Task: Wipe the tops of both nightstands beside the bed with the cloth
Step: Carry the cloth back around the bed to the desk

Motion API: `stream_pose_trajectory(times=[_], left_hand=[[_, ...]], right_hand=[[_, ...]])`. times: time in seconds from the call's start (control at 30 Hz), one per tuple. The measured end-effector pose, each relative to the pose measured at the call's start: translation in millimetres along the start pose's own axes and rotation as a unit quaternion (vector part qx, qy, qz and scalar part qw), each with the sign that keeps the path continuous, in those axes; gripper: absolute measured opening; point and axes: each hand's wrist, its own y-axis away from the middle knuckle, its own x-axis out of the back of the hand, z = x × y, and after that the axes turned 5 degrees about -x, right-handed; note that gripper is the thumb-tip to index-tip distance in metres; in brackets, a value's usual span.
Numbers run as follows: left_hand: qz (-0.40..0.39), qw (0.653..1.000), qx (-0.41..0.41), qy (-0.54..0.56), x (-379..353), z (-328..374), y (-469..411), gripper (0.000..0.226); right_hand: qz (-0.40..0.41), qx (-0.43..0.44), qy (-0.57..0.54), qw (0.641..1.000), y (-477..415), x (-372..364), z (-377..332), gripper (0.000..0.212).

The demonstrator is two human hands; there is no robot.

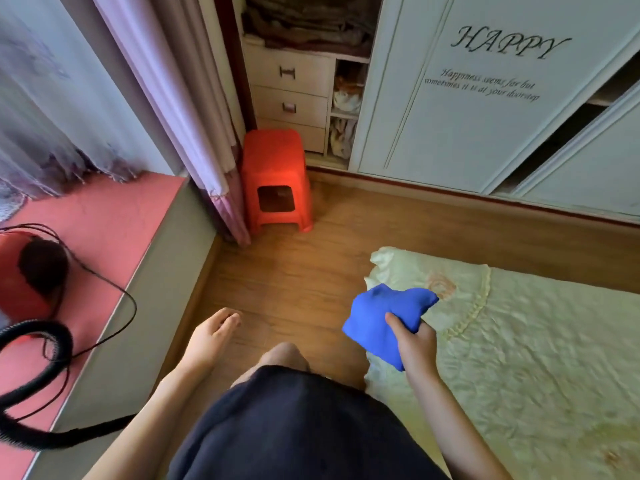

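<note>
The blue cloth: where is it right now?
In the head view, the cloth is right of centre, bunched in the right hand over the corner of the bed, with the floor to its left.

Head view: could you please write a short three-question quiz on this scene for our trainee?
1. True or false: the right hand grips the blue cloth.
2. What stands on the floor beside the curtain? A) orange stool B) nightstand C) basket
3. Fill in: the left hand holds ____.
Key: 1 true; 2 A; 3 nothing.
</note>
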Motion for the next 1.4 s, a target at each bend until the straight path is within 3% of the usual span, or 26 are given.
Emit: stream_pose_trajectory(times=[0.3, 0.6, 0.7, 0.87, 1.03, 1.4], left_hand=[[-0.028, 0.999, -0.012, -0.014, 7, 65, -193, 0.018], [-0.141, 0.985, -0.099, 0.020, 5, 236, -392, 0.024], [-0.181, 0.977, -0.113, 0.015, -16, 283, -443, 0.029], [-0.228, 0.965, -0.126, -0.025, -66, 330, -519, 0.015], [-0.243, 0.962, -0.122, -0.039, -113, 388, -587, 0.017], [-0.311, 0.930, -0.171, -0.097, -219, 557, -704, 0.022]], right_hand=[[0.029, -0.020, 0.000, 0.999, -146, -59, -92, 0.011], [0.146, -0.051, -0.023, 0.988, -249, -70, -193, 0.014], [0.170, -0.071, 0.005, 0.983, -279, -60, -210, 0.027], [0.199, -0.110, -0.003, 0.974, -338, -45, -230, 0.031], [0.226, -0.128, -0.066, 0.963, -418, -21, -270, 0.021], [0.296, -0.107, -0.194, 0.929, -567, 84, -383, 0.032]])
